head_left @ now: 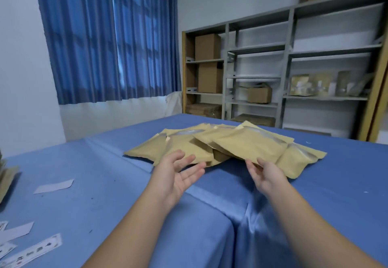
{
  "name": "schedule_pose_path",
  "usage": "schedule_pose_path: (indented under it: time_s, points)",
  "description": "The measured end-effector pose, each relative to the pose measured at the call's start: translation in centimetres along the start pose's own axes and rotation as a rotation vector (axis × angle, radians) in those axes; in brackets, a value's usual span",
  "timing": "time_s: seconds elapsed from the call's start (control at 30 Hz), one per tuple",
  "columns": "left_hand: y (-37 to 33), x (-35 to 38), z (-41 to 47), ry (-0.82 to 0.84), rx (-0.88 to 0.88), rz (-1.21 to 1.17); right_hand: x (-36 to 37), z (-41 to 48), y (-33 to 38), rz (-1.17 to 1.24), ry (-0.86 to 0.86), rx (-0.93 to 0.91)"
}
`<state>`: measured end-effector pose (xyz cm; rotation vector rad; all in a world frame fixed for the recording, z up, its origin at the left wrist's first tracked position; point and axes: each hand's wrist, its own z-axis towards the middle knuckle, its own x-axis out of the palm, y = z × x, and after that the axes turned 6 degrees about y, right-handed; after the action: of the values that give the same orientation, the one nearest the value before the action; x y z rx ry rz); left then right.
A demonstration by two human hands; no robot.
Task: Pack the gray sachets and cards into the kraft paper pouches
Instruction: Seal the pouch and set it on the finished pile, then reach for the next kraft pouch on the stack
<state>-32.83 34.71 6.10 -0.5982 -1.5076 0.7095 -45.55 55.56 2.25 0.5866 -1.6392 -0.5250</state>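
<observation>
A loose pile of several kraft paper pouches [237,141] lies on the blue cloth of the table [126,194], some showing a clear window strip. My left hand [178,173] hovers palm up with straight fingers just in front of the pile's left side, holding nothing. My right hand [265,175] reaches the near edge of the top pouch [249,145], fingertips touching its underside; whether the thumb pinches it is hidden. Cards [53,186] lie flat at the left. No gray sachet shows.
More printed cards [31,251] lie at the bottom left edge, with a stack of kraft pouches [6,177] at the far left. A fold runs through the cloth toward me. Shelving [283,74] with cardboard boxes stands behind the table; blue curtains hang at the left.
</observation>
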Motion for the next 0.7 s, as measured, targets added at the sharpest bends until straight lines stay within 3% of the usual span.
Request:
schedule_pose_path:
  time_s: [0.13,0.37,0.7]
  points:
    - [-0.2,-2.2,-0.9,-0.059,0.002,-0.035,-1.6,1.3,-0.9,0.032,-0.072,-0.015]
    - [-1.3,-5.0,-2.8,-0.192,0.030,-0.001,0.8,0.2,-4.0,0.036,-0.006,0.126]
    - [-6.3,-10.0,-8.0,-0.356,0.127,0.054,10.5,-8.2,-14.8,-0.209,0.349,0.461]
